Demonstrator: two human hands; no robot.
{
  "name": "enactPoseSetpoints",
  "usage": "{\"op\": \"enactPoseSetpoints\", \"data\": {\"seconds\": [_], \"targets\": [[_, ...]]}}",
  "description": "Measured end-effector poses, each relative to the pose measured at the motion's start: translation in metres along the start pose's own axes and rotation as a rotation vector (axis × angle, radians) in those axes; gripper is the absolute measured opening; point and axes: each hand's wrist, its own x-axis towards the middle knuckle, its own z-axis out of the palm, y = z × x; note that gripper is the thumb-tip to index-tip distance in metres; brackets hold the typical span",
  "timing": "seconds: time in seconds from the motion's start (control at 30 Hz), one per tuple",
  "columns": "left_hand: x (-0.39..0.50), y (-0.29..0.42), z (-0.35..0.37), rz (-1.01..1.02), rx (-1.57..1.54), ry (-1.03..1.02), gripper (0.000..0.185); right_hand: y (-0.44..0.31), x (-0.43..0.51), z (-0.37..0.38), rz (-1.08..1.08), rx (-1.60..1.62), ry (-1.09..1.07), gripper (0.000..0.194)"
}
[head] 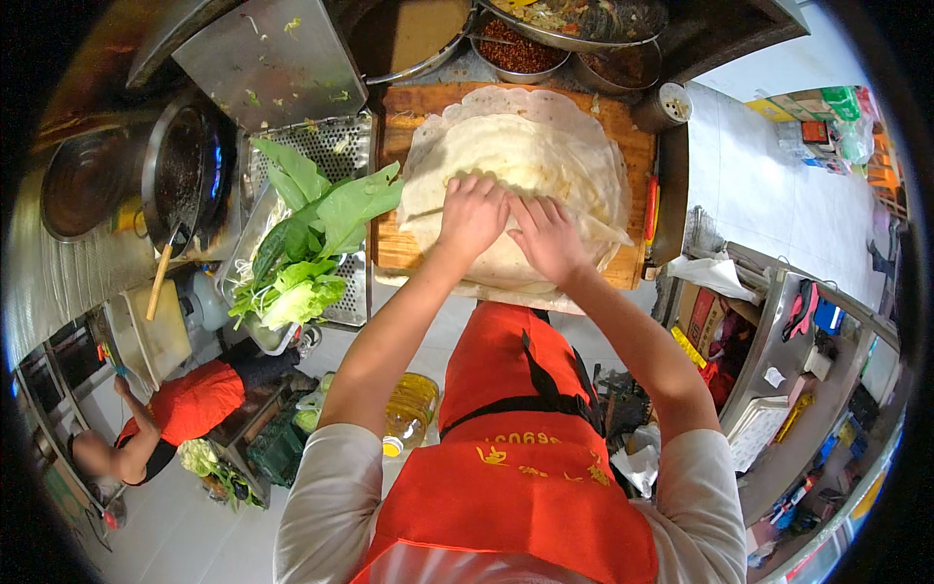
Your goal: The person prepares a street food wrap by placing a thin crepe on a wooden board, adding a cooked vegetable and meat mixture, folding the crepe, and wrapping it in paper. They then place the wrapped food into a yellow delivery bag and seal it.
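Observation:
A stack of thin, round, pale pancake-like sheets (525,146) lies on a wooden board (398,252) in front of me. The near part of the top sheet is folded over, and its loose corner sticks out at the right. My left hand (473,219) curls its fingers over the fold near the middle. Close beside it, almost touching, my right hand (547,237) grips the same fold, thumb pointing inward. What lies inside the fold is hidden under my fingers.
Leafy greens (314,226) and sprouts fill a container over a perforated metal tray (357,292) at left. Beyond the board stand a bowl of chili flakes (518,47) and a large pan (584,22). A wok (182,168) sits far left. Another person in a red apron (197,401) works lower left.

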Motion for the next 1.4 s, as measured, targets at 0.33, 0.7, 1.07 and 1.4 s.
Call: {"op": "enactPoseSetpoints", "data": {"seconds": [0.33, 0.7, 1.07, 1.4], "targets": [[-0.047, 0.001, -0.012, 0.185, -0.060, -0.105, 0.052, 0.021, -0.029, 0.012, -0.135, -0.057, 0.045, 0.048], [-0.029, -0.001, -0.008, 0.171, -0.181, -0.115, 0.037, 0.039, -0.010, 0.007, -0.122, 0.003, -0.003, 0.044], [-0.044, 0.009, -0.046, -0.180, -0.008, 0.190, 0.040, 0.022, -0.008, 0.003, -0.138, -0.169, 0.009, 0.049], [-0.058, -0.022, -0.009, -1.588, -1.104, 0.661, 0.034, 0.020, 0.007, -0.002, -0.101, -0.071, -0.034, 0.030]]}}
